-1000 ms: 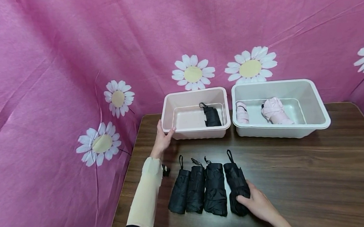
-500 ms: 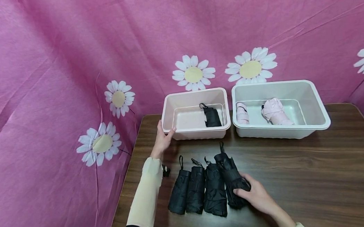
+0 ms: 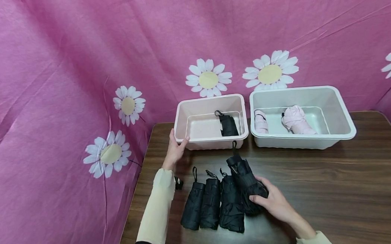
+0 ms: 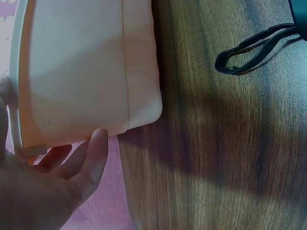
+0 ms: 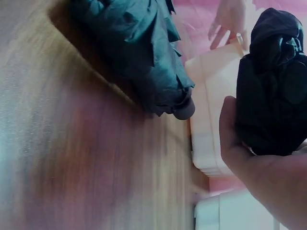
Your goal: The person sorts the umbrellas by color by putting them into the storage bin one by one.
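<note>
My right hand [image 3: 277, 203] grips the lower end of a folded black umbrella [image 3: 244, 175], its strap pointing toward the bins. In the right wrist view this umbrella [image 5: 271, 96] looks lifted off the table. Left of it, three more folded black umbrellas [image 3: 193, 208] lie side by side; the held one overlaps the nearest. My left hand [image 3: 175, 151] holds the front left corner of a pale pink bin [image 3: 213, 144], thumb at the rim and fingers along its side [image 4: 91, 158]. One black umbrella [image 3: 228, 125] lies inside that bin, toward its right.
Right of the pink bin stands a larger whitish bin [image 3: 304, 142] with two folded pink umbrellas [image 3: 297, 119] in it. Both bins stand at the back of the wooden table [image 3: 354, 187], before a pink flowered cloth [image 3: 163, 38].
My right hand has raised the rightmost black umbrella and carried it forward and slightly left, toward the pink bin. My left hand has stayed on the bin's corner.
</note>
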Action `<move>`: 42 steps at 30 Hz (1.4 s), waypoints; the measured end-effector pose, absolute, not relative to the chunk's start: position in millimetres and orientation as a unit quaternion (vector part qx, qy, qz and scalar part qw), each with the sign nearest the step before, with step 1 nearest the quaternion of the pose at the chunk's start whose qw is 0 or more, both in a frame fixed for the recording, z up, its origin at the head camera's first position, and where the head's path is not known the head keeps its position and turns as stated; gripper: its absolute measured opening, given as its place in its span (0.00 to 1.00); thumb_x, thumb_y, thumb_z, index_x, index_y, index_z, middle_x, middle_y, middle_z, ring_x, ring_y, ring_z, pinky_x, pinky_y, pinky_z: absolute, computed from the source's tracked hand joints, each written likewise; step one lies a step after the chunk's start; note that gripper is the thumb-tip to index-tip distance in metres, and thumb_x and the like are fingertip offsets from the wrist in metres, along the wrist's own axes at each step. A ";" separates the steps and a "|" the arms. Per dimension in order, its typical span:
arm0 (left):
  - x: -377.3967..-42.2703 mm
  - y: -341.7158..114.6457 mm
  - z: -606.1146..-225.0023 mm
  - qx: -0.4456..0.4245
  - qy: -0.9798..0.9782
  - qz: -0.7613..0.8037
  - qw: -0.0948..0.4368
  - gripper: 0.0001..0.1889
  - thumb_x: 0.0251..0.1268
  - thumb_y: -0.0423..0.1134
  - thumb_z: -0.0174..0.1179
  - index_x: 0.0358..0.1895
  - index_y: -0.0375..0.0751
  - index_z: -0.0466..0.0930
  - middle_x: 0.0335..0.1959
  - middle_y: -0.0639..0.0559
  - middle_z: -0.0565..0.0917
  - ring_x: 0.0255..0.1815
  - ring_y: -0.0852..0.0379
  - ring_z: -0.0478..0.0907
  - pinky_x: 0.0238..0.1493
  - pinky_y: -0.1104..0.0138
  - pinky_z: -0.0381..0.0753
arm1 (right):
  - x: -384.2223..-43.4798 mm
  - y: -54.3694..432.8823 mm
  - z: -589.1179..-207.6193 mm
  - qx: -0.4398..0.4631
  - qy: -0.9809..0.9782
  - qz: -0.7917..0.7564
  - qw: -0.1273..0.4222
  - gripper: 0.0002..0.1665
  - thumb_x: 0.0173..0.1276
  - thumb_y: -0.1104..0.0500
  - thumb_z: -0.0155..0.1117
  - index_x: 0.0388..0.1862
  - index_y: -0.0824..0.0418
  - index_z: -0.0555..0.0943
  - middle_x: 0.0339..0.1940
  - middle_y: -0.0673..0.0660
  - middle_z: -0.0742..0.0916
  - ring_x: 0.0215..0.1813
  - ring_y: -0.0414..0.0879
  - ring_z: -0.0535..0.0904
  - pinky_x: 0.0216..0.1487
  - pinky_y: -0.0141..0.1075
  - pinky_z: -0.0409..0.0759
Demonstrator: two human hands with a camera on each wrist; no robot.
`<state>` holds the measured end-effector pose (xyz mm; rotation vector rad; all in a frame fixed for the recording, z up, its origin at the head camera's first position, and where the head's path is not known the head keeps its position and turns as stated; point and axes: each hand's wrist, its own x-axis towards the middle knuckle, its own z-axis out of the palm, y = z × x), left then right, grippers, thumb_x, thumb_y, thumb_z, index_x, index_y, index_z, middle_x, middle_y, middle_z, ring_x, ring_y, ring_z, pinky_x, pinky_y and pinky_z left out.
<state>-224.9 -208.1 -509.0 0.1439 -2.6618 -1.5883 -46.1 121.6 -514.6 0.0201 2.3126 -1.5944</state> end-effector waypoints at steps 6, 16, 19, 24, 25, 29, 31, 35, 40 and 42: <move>-225.6 -207.3 -508.5 0.047 -0.860 -0.508 0.016 0.44 0.67 0.41 0.59 0.76 0.34 0.39 0.73 0.29 0.57 0.73 0.38 0.58 0.75 0.52 0.54 | -53.8 122.0 -508.4 -0.004 0.808 -0.572 0.143 0.40 0.60 0.56 0.67 0.71 0.62 0.64 0.58 0.67 0.79 0.50 0.51 0.74 0.48 0.34 0.72; -224.7 -204.0 -505.4 0.048 -0.863 -0.503 0.012 0.44 0.68 0.41 0.58 0.76 0.35 0.39 0.73 0.29 0.56 0.73 0.37 0.57 0.75 0.52 0.54 | -72.0 119.0 -495.9 -0.023 0.799 -0.591 0.112 0.40 0.64 0.56 0.65 0.73 0.61 0.62 0.62 0.66 0.77 0.52 0.51 0.73 0.49 0.29 0.72; -225.2 -204.1 -506.2 0.046 -0.864 -0.501 0.013 0.44 0.68 0.41 0.59 0.76 0.34 0.39 0.73 0.29 0.56 0.73 0.37 0.57 0.75 0.52 0.54 | -78.8 117.6 -493.5 -0.027 0.791 -0.602 0.105 0.40 0.64 0.56 0.65 0.73 0.61 0.62 0.60 0.65 0.78 0.51 0.48 0.74 0.49 0.28 0.72; -225.7 -204.5 -507.7 0.048 -0.865 -0.499 0.011 0.44 0.68 0.42 0.59 0.76 0.35 0.39 0.73 0.29 0.57 0.73 0.37 0.58 0.75 0.52 0.54 | -92.2 115.7 -483.6 -0.019 0.779 -0.619 0.097 0.40 0.64 0.56 0.65 0.73 0.59 0.62 0.58 0.64 0.79 0.50 0.43 0.74 0.49 0.27 0.72; -225.6 -204.7 -507.8 0.048 -0.865 -0.499 0.010 0.44 0.68 0.42 0.59 0.77 0.35 0.39 0.73 0.29 0.57 0.73 0.37 0.58 0.75 0.52 0.54 | -95.2 115.3 -480.9 -0.015 0.774 -0.625 0.099 0.40 0.65 0.56 0.65 0.74 0.59 0.61 0.59 0.65 0.79 0.50 0.43 0.74 0.49 0.27 0.72; -225.5 -204.5 -508.2 0.046 -0.864 -0.502 0.014 0.44 0.67 0.42 0.59 0.76 0.34 0.39 0.73 0.29 0.58 0.73 0.37 0.58 0.75 0.51 0.54 | -106.5 113.1 -472.5 0.004 0.750 -0.653 0.105 0.41 0.66 0.57 0.64 0.74 0.59 0.60 0.62 0.66 0.78 0.50 0.38 0.75 0.48 0.25 0.74; -225.4 -204.7 -508.5 0.046 -0.864 -0.502 0.014 0.44 0.67 0.42 0.59 0.76 0.34 0.39 0.73 0.29 0.57 0.73 0.37 0.58 0.75 0.52 0.54 | -112.2 111.9 -470.6 0.006 0.739 -0.665 0.106 0.41 0.66 0.58 0.65 0.75 0.60 0.60 0.64 0.67 0.77 0.50 0.33 0.76 0.48 0.23 0.74; -224.7 -205.4 -508.5 0.049 -0.862 -0.504 0.015 0.44 0.67 0.42 0.59 0.76 0.34 0.39 0.73 0.29 0.57 0.73 0.37 0.58 0.75 0.51 0.54 | -125.2 109.4 -468.5 0.007 0.725 -0.681 0.107 0.42 0.66 0.57 0.65 0.75 0.61 0.59 0.67 0.66 0.75 0.51 0.29 0.75 0.50 0.20 0.73; -223.1 -206.9 -508.1 0.052 -0.860 -0.507 0.012 0.44 0.67 0.43 0.59 0.77 0.36 0.39 0.73 0.30 0.56 0.73 0.37 0.58 0.75 0.51 0.54 | -142.6 105.7 -466.7 0.003 0.707 -0.699 0.104 0.41 0.66 0.55 0.65 0.74 0.62 0.60 0.68 0.66 0.75 0.52 0.28 0.76 0.51 0.20 0.73; -222.7 -207.7 -508.0 0.053 -0.860 -0.508 0.012 0.45 0.67 0.43 0.59 0.77 0.36 0.39 0.73 0.29 0.56 0.73 0.36 0.58 0.75 0.50 0.54 | -149.3 103.7 -466.5 0.003 0.700 -0.707 0.104 0.41 0.66 0.55 0.65 0.74 0.62 0.60 0.68 0.65 0.75 0.51 0.28 0.76 0.51 0.20 0.73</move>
